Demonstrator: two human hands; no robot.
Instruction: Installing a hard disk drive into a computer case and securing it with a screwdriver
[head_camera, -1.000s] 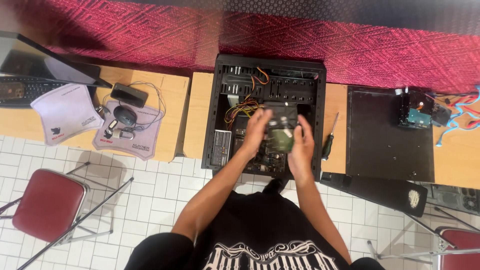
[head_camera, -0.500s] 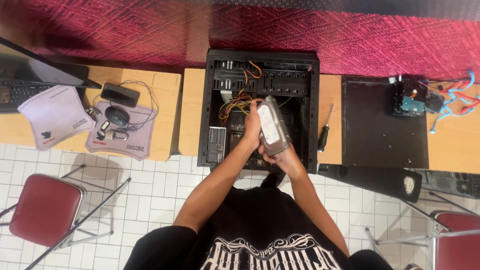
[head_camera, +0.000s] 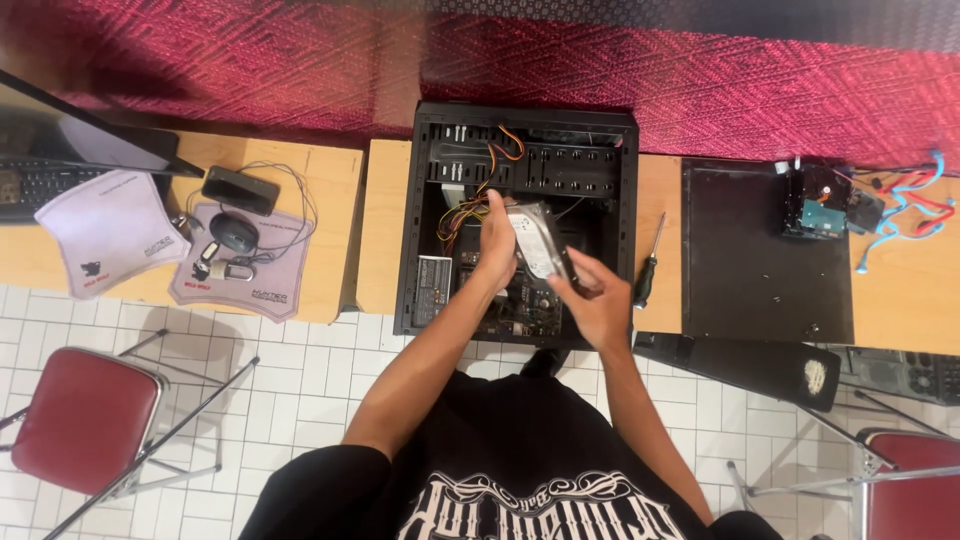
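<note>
Silver hard drive (head_camera: 538, 240) tilted above open black computer case (head_camera: 425, 220) | my left hand (head_camera: 497, 245) clasps its side | my right hand (head_camera: 600, 300) grips its lower end | screwdriver (head_camera: 650, 262) lies beside case on surface (head_camera: 385, 230)

A wooden table (head_camera: 385, 215) carries an open black computer case (head_camera: 625, 200), a screwdriver (head_camera: 650, 265) beside it and a black side panel (head_camera: 765, 250). The neighbouring desk (head_camera: 320, 180) holds two mouse pads (head_camera: 110, 230).

A small white rectangular label (head_camera: 432, 275) sits on the near-left part inside the open black computer case (head_camera: 625, 200). The hard drive (head_camera: 535, 240) held over the case shows a pale, silvery label face. Far left, on the wooden surface (head_camera: 330, 180), a dark slanted monitor screen (head_camera: 70, 135) stands, its display unlit.
</note>
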